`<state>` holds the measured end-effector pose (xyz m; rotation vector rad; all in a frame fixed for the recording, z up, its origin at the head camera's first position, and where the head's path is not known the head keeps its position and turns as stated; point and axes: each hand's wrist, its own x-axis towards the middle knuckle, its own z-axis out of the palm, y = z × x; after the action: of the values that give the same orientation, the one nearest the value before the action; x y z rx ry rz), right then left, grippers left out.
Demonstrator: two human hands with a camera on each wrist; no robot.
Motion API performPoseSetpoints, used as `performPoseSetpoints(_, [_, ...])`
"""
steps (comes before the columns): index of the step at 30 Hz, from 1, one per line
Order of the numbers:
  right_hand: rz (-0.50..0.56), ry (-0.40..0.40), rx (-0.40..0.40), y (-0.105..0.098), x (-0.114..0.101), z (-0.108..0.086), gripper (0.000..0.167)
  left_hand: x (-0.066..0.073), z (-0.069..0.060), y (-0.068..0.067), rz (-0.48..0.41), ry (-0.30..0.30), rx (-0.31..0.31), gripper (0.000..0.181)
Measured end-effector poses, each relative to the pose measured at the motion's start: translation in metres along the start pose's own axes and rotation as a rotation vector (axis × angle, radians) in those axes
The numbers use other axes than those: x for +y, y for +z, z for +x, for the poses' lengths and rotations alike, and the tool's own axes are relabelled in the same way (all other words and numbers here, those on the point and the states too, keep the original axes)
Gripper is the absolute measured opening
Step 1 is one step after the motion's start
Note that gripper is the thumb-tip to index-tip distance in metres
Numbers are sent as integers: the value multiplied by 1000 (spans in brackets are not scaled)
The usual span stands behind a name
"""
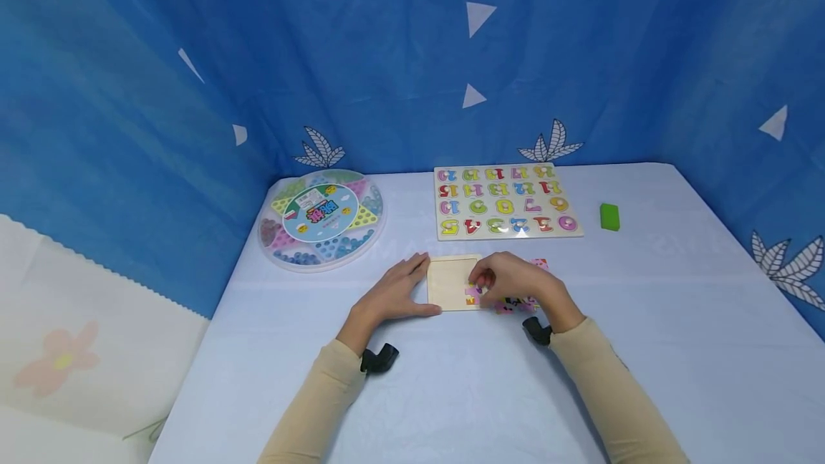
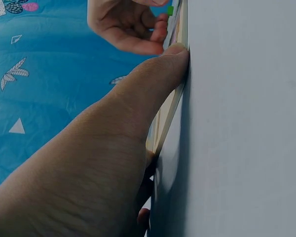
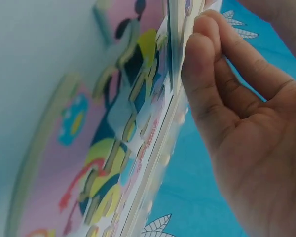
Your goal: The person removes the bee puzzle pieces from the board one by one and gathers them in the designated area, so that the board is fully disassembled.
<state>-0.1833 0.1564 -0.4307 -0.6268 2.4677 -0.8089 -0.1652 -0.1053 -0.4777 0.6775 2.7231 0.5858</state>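
A shallow wooden puzzle board (image 1: 449,281) lies on the table between both hands. My left hand (image 1: 394,294) rests at its left side with fingers straight, and the thumb (image 2: 160,69) presses the near edge. Over the board's right part, my right hand (image 1: 512,279) has its fingers bent and seems to pinch a pink puzzle piece (image 1: 473,295) at the board's lower right. In the right wrist view, the thumb and forefinger tips (image 3: 200,52) meet at the board, and the pinched spot is largely hidden. Several loose pink puzzle pieces (image 3: 54,168) lie beside the board, partly beneath the right hand.
Behind the board lies a number puzzle (image 1: 509,203) with colourful numerals. A round Chinese checkers set (image 1: 320,217) sits at the back left. A green block (image 1: 609,217) is at the back right. Blue curtain (image 1: 399,56) hangs behind the white table (image 1: 451,392).
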Motion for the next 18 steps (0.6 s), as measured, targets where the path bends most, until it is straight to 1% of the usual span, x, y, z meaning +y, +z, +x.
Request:
performPoseSetpoints(7, [-21, 53, -15, 5, 3, 7, 31, 0, 0, 0, -3, -4, -5, 105])
performPoseSetpoints(12, [-50, 81, 1, 6, -1, 6, 31, 0, 0, 0, 5, -8, -2, 106])
performPoseSetpoints(14, [-56, 88, 6, 6, -2, 6, 30, 0, 0, 0, 5, -9, -3, 106])
performPoseSetpoints(18, [-56, 75, 9, 8, -4, 5, 32, 0, 0, -1, -2, -8, -5, 106])
